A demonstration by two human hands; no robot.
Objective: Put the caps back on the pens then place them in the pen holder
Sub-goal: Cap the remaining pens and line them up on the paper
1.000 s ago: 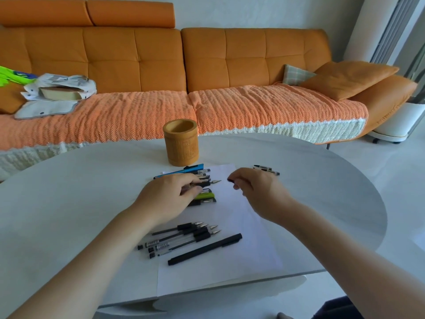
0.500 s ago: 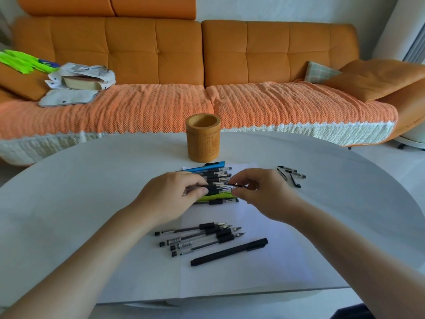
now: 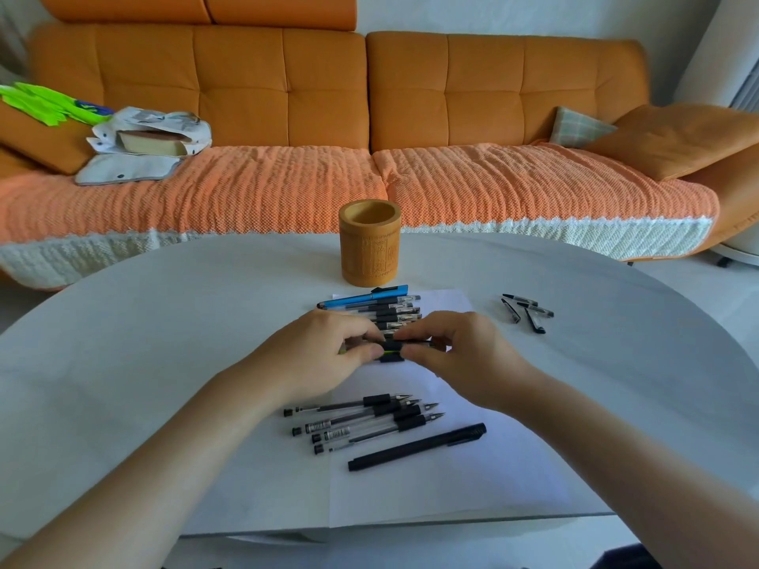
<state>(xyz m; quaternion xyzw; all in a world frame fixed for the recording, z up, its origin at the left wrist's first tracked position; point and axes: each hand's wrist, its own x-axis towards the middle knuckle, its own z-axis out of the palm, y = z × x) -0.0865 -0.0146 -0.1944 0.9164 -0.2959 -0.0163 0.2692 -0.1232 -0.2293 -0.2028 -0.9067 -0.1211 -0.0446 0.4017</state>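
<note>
An orange sofa (image 3: 287, 96) fills the back of the view, with a woven throw over its seat and a cushion (image 3: 677, 137) at its right end. In front of it stands a round white table (image 3: 123, 342). A white paper (image 3: 410, 494) lies on the near part of the table, reaching from its front edge up towards the middle. Just beyond the paper's far edge a bamboo holder (image 3: 369, 248) stands upright, and no pens show above its rim.

Both hands meet above the middle of the paper. The left hand (image 3: 324, 355) grips a pen (image 3: 392, 346) by its barrel, fingers and thumb curled round it. The right hand (image 3: 464, 355) pinches a dark cap (image 3: 423, 342) at the pen's tip end. How far the cap is on cannot be told, since the fingers cover the join. Only the pen's black grip shows between the two hands.

Behind the hands lies a row of capped pens (image 3: 394, 312), side by side, with a blue pen (image 3: 365, 297) at the far end nearest the holder. A green pen (image 3: 390, 355) peeks out under the held one.

Nearer the person, a black marker (image 3: 417, 447) lies slanted on the paper. Just beyond it four uncapped pens (image 3: 369, 420) lie together, tips pointing right.

Off the paper to the right, three or four loose caps (image 3: 527, 312) lie close together on the bare table, well apart from the hands.
</note>
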